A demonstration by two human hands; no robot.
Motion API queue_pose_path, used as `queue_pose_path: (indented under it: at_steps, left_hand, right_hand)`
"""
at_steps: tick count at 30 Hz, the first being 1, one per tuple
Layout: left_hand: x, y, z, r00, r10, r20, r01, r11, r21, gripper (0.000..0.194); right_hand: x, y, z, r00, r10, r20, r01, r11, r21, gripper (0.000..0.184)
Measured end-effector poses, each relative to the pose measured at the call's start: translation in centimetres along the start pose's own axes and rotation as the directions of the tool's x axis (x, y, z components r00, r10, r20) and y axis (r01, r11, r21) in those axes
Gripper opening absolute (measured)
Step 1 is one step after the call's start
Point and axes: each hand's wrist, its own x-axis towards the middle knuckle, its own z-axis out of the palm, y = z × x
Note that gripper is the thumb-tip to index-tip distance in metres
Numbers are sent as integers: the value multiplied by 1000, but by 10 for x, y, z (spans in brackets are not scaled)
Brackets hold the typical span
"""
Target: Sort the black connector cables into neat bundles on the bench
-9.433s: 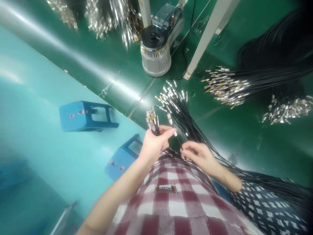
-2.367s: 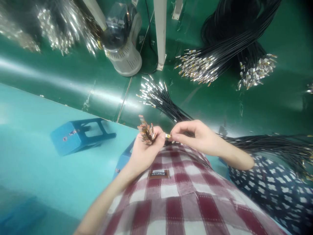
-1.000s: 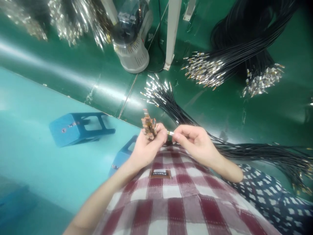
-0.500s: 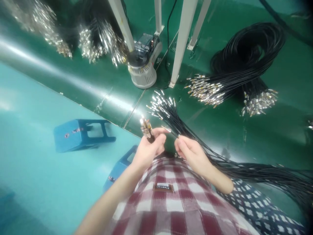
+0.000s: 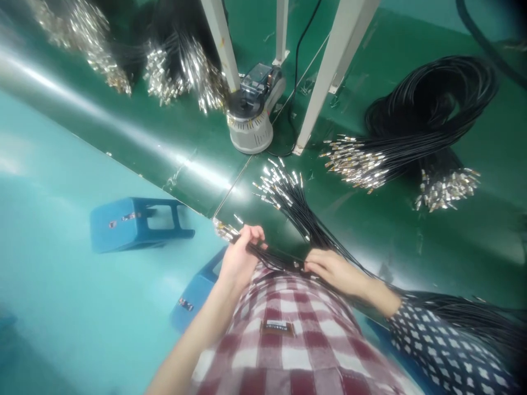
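My left hand (image 5: 237,257) is closed round a small bunch of black cables, their metal plug ends (image 5: 224,230) sticking out to the left over the bench edge. My right hand (image 5: 331,270) lies close to my checked apron, its fingers curled on the same black cables where they run across to the left hand. Just beyond both hands a fanned bundle of black cables with silver plugs (image 5: 282,186) rests on the green bench (image 5: 395,230).
A grey round machine (image 5: 252,118) stands behind the fanned bundle, between white frame legs (image 5: 329,71). More plug-ended cable bundles (image 5: 362,164) lie right, with a coiled black heap (image 5: 432,107). Shiny plug clusters (image 5: 181,71) sit at back left. Blue stools (image 5: 132,222) stand on the floor.
My left hand has tipped its bunch from upright to pointing left and lowered it. My right hand has dropped from the plug it pinched and moved down onto the cables near my apron.
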Motion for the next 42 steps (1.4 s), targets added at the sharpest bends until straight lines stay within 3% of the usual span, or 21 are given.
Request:
queue_pose_path:
  at_steps: [2,5,8,10,13,15,17,20,22,26,32,39,42]
  left_hand:
    - [3,-2,-6,999,-28,-16,27,999,-36,33]
    - [-2,-2,-4,999,-46,-13,44,996,-78,34]
    - [-19,6,10,992,-126,33,129,985,-114,37]
    - [-32,12,20,979,-168,114,180,978,-102,30]
    - [-35,17,28,981,-136,139,143,989,-37,21]
    - [-27,15,28,991,-118,67,117,993,22,18]
    - [-16,13,28,993,-115,12,114,990,80,18]
    - [-8,10,35,997,-73,24,68,986,154,27]
    - [-9,9,44,998,-36,58,24,981,195,30]
    - [-18,5,57,997,-14,74,-5,968,252,18]
    - [-25,3,55,999,22,29,-28,972,234,16]
    - [-29,3,55,999,40,22,-44,961,274,19]
    - [-29,1,55,997,71,-1,-68,960,272,20]
  right_hand:
    - [21,4,-10,995,98,3,-98,995,-35,34]
    - [71,2,-15,941,287,-182,-315,937,-151,29]
    - [112,1,-7,895,342,-288,-405,892,-200,22]
    - [119,3,-4,883,342,-323,-417,887,-200,14]
    - [103,4,-10,871,321,-372,-394,908,-140,18]
    - [82,0,-17,876,302,-376,-353,933,-74,20]
    - [60,-10,-23,893,268,-361,-251,963,96,22]
    - [32,-30,-23,902,237,-361,-64,901,430,24]
    - [18,-42,-18,901,238,-361,-17,854,520,23]
    - [3,-55,-7,883,196,-427,29,884,467,17]
    - [-8,-52,-5,840,146,-522,90,912,400,13]
    - [-10,-53,-13,870,75,-488,91,947,309,10]
    - [-13,-51,-18,906,85,-414,61,942,329,11]
